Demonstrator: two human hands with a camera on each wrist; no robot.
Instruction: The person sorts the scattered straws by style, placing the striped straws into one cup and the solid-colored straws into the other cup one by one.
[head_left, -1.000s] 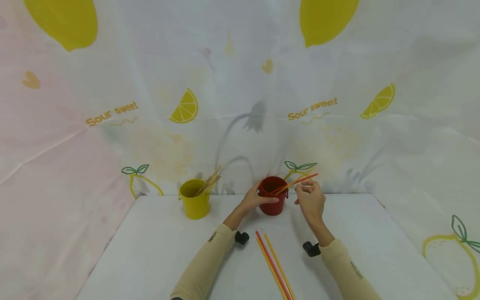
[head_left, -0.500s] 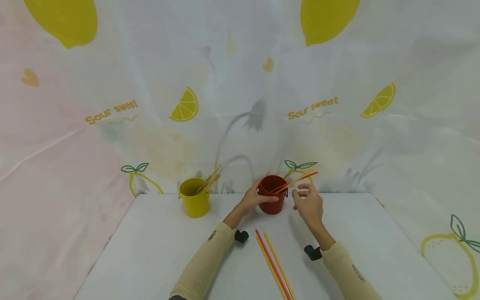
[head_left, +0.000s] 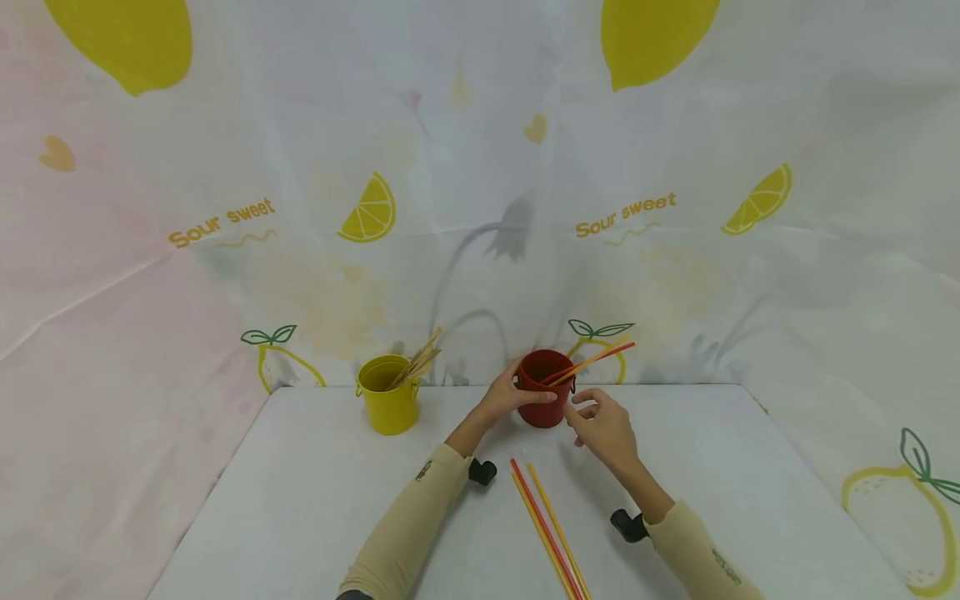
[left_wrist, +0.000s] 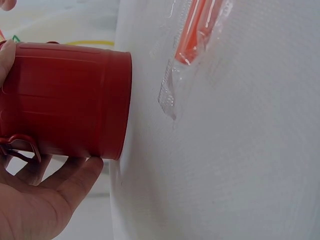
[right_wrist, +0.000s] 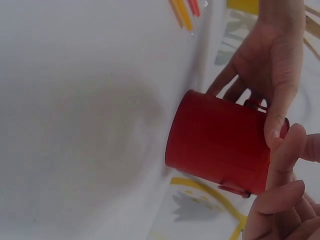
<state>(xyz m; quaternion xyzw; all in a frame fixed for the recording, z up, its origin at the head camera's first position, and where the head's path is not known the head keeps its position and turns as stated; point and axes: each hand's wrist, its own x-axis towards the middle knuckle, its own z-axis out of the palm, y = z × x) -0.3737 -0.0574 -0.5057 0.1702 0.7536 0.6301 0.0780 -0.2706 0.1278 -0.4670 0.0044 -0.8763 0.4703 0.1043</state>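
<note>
A small red metal bucket [head_left: 546, 416] stands near the back edge of the table. My left hand [head_left: 502, 400] grips it from the left, thumb across the front near the rim, fingers around its side in the left wrist view. Several red and yellow straws [head_left: 606, 353] lean out of it to the right. Just right of the bucket is my right hand [head_left: 607, 432], its fingers loosely bent and holding nothing. Whether its fingertips touch the bucket, I cannot tell. In front lie more straws [head_left: 543, 523], red and yellow; clear plastic wraps a red straw [left_wrist: 192, 37] there.
Left of the red bucket stands a yellow bucket [head_left: 392, 413] with tan, straw-like sticks [head_left: 417, 367] leaning from it. A white cloth covers the table [head_left: 285, 500]. Behind it hangs a backdrop [head_left: 480, 283] printed with lemons.
My right hand has moved down and left, away from the tops of the straws in the red bucket toward the bucket's side. My left hand keeps its grip.
</note>
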